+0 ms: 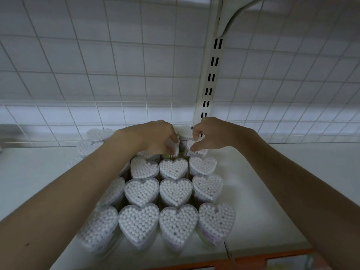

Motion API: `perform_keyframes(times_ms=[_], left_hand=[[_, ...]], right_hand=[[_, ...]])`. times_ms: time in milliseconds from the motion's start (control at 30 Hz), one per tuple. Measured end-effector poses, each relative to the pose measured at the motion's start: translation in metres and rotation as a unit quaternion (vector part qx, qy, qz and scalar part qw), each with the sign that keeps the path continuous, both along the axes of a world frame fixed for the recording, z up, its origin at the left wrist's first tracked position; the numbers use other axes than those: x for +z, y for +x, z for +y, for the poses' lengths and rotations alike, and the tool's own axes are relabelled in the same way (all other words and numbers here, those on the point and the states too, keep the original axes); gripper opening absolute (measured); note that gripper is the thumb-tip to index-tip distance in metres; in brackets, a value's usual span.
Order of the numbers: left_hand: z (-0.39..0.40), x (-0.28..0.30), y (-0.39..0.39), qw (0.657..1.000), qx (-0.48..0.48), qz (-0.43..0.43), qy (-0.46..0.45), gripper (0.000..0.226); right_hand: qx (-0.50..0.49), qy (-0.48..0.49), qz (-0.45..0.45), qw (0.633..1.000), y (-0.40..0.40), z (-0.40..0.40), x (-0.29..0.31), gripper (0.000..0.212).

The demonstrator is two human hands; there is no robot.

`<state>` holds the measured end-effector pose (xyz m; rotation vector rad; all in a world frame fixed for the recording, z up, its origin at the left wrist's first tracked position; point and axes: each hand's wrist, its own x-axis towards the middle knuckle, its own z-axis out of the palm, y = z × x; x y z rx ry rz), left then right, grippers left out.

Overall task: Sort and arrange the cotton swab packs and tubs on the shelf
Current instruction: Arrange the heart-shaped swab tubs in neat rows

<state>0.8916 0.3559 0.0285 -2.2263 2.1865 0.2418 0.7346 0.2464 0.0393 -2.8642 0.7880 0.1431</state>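
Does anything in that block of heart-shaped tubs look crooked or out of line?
Yes. The left-hand column leans: the front-left tub and the one behind it tilt outward, while the centre tubs stand upright in neat rows. Both hands, left and right, are busy at the back row, so that lean is unattended. Nothing looks spilled.
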Motion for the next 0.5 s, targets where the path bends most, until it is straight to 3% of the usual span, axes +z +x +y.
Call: perform_keyframes(times_ms=[267, 500], left_hand=[[-0.004, -0.006, -0.017, 0.997, -0.052, -0.046, -0.031, 0.035], [-0.012, -0.001, -0.018, 1.0, -0.013, -0.017, -0.018, 0.042]], right_hand=[[-0.036, 0.013, -0.061, 0.997, -0.014, -0.009, 0.004, 0.033], [-0.045, 0.014, -0.061, 0.997, -0.022, -0.017, 0.003, 0.031]])
